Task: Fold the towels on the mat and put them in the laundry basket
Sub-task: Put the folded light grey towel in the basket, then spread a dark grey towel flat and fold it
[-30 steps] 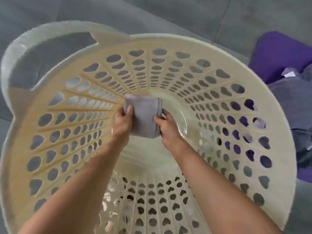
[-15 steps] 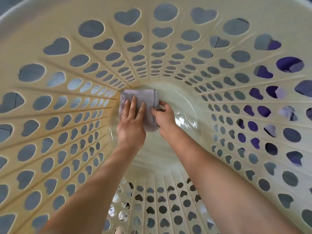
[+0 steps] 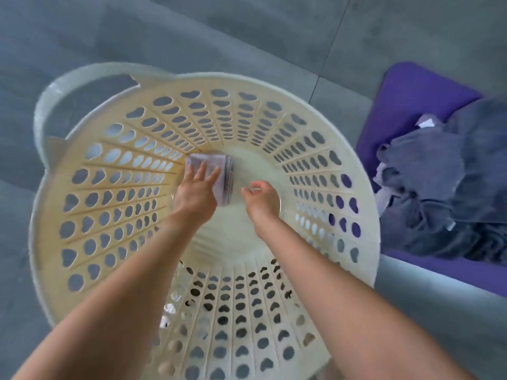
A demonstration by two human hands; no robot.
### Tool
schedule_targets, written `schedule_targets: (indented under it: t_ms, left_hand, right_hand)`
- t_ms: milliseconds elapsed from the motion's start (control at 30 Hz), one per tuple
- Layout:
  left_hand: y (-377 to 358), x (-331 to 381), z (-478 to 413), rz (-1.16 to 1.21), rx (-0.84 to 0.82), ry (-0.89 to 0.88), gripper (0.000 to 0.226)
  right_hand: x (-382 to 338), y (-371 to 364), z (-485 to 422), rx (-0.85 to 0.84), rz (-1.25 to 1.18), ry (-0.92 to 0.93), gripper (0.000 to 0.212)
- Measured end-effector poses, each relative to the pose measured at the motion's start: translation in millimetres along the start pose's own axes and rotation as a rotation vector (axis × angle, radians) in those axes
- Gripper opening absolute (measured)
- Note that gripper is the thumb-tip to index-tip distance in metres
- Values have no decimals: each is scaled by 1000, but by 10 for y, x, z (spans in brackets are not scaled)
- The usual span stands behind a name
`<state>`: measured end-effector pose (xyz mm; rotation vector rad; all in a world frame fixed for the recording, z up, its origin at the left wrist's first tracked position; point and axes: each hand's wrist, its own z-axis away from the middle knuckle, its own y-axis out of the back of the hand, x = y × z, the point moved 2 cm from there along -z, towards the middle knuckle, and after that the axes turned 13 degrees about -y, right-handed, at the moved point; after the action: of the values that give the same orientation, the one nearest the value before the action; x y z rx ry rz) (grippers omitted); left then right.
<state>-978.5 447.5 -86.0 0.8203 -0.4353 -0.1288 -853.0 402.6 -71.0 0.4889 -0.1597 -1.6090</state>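
A folded grey-lilac towel (image 3: pixel 223 174) lies on the bottom of the cream laundry basket (image 3: pixel 115 171), against its far left side. My left hand (image 3: pixel 196 192) rests flat on the towel with fingers spread. My right hand (image 3: pixel 260 197) hovers just right of the towel, fingers loosely curled and holding nothing. Both forearms reach down into the basket. A heap of dark grey towels (image 3: pixel 450 187) lies on the purple mat (image 3: pixel 411 105) to the right of the basket.
The basket stands on a grey tiled floor (image 3: pixel 192 37) and has a loop handle (image 3: pixel 68 89) at its far left rim. The mat's near edge runs along the right side of the basket.
My right hand has let go of the folded towel and pulled slightly right. My head has risen back out of the basket, so the rim, floor and mat show again.
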Motion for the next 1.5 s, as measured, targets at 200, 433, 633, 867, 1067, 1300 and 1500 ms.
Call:
schedule_targets:
  t_ms: [200, 433, 633, 867, 1067, 1300, 1500]
  left_hand:
    - [1111, 1172, 998, 82, 246, 52, 39]
    - [2180, 3053, 1922, 183, 434, -145, 30]
    - [2298, 4717, 2619, 117, 500, -334, 26]
    - [1629, 6446, 3091, 166, 553, -455, 18]
    - [939, 7189, 3089, 139, 457, -467, 14]
    - [74, 8098, 2321, 161, 409, -312, 10]
    - [-1006, 8394, 1018, 145, 433, -151, 14]
  right_hand:
    - [-205, 1243, 1452, -216, -133, 85, 11]
    - [49, 3175, 2541, -224, -224, 209, 14]
    - [996, 4850, 2885, -116, -287, 219, 28]
    - [2519, 6629, 2787, 74, -340, 174, 24]
    - [3297, 7726, 2457, 186, -330, 120, 27]
    - [3505, 8882, 1546, 184, -188, 149, 27]
    - [3556, 9075, 37, 98, -25, 241, 26]
